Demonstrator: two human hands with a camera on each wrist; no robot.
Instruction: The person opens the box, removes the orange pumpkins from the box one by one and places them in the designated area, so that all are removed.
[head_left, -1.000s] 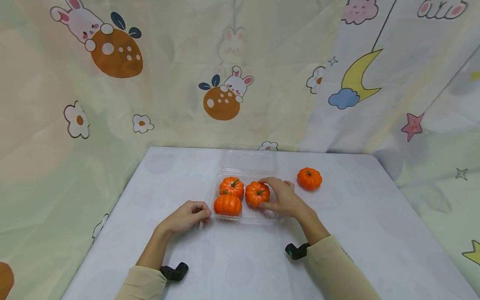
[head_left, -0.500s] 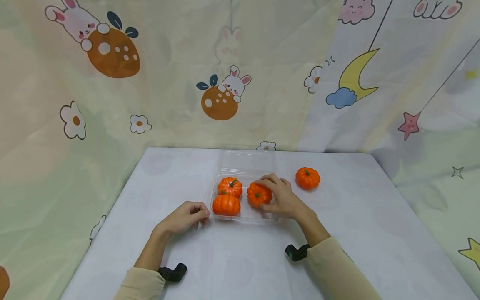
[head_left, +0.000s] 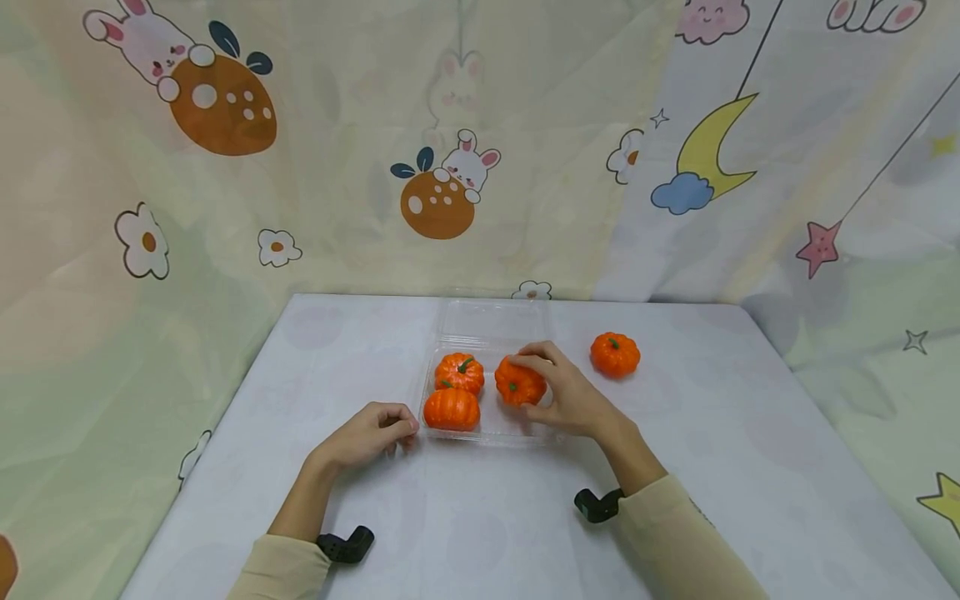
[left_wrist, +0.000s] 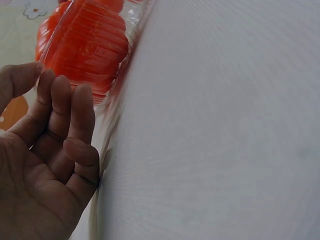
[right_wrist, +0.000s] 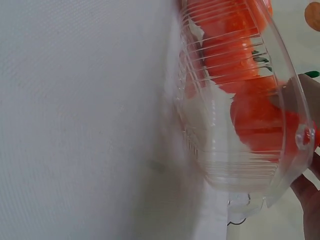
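A clear plastic clamshell box (head_left: 491,435) lies with its lid (head_left: 495,321) laid back behind it. Inside, on the left, sit two small orange pumpkins: one at the back (head_left: 459,372), one in front (head_left: 452,410). My right hand (head_left: 573,396) grips a third pumpkin (head_left: 520,382) over the box's right half, thumb in front and fingers behind. The right wrist view shows this pumpkin (right_wrist: 257,120) through the ribbed wall. My left hand (head_left: 367,435) pinches the box rim at the front left corner between thumb and index finger (left_wrist: 44,87).
A fourth pumpkin (head_left: 615,355) sits on the white-covered table (head_left: 480,525), right of the box. A cloth curtain with cartoon prints (head_left: 337,150) hangs behind the table. Each wrist carries a small black camera (head_left: 348,546).
My right hand has shifted the held pumpkin slightly right and back, and its stem has turned toward the front. The left hand stays at the box corner.
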